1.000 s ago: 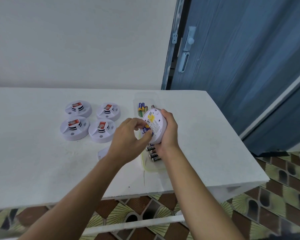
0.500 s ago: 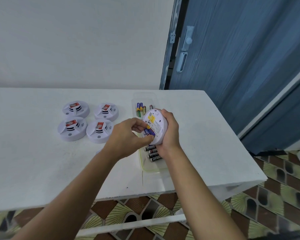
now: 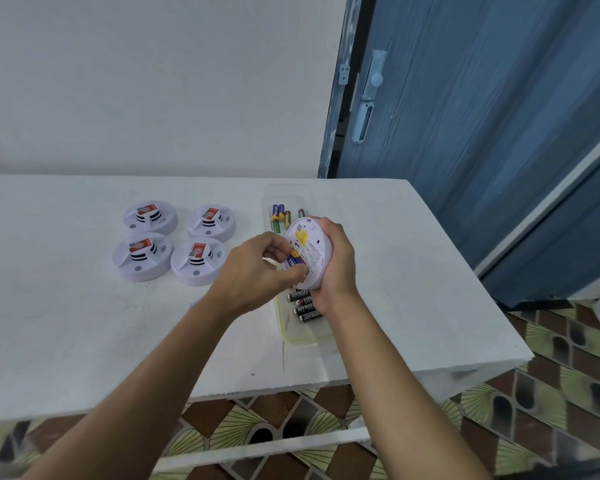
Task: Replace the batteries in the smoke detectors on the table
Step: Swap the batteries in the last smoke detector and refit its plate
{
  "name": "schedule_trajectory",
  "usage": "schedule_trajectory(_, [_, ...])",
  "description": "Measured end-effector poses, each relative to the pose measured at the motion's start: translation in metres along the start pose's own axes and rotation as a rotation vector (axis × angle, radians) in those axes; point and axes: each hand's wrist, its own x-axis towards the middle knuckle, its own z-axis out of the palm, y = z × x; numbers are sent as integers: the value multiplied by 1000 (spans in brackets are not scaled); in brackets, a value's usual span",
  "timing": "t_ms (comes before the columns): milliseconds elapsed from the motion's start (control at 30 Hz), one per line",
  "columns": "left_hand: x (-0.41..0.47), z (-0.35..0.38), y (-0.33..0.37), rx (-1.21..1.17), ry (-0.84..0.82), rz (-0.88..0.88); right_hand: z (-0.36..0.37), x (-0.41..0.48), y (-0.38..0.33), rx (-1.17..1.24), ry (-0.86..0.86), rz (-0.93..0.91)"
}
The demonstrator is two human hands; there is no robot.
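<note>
The held smoke detector (image 3: 309,252) is up off the table, tilted on edge over the clear tray (image 3: 300,337), its back turned to the left with the yellow label and the open battery bay showing. The right hand (image 3: 336,268) grips it round the right rim. The left hand (image 3: 257,271) has its thumb and curled fingers pinched on a blue-and-yellow battery (image 3: 296,259) sitting in the bay.

Whether that cell is coming out or going in I cannot tell. It matches the mixed coloured batteries (image 3: 280,216) at the far end of the tray rather than the black batteries (image 3: 303,304) lying in a row at the near end, just under the detector. So it is probably an old one being pulled. On that reading this unit is at an early stage: the new cells are not yet fitted and the cover is not yet back on.

To the left, well apart from the hands, four more smoke detectors (image 3: 142,255) sit face up in a two-by-two group on the white table (image 3: 84,323), each with a red tag on top. Nothing shows whether they are done. With four black cells in view — and five detectors — most of the job looks to be left.
</note>
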Motion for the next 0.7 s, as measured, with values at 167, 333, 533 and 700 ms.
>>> schedule_trajectory(167, [-1,1,-2,-70,-11,0,-4,-1,-5,53,-64,59])
schedule_trajectory(333, [0,7,-4,-109,-2,-9,-7,-4,-6,66,-73,81])
schedule_trajectory(533, [-2,15,-6,-164,-1,-2,-13,-2,-3,92,-67,56])
schedule_trajectory(700, [-2,18,-5,-130,-8,5,-17,-1,-6,77,-77,46])
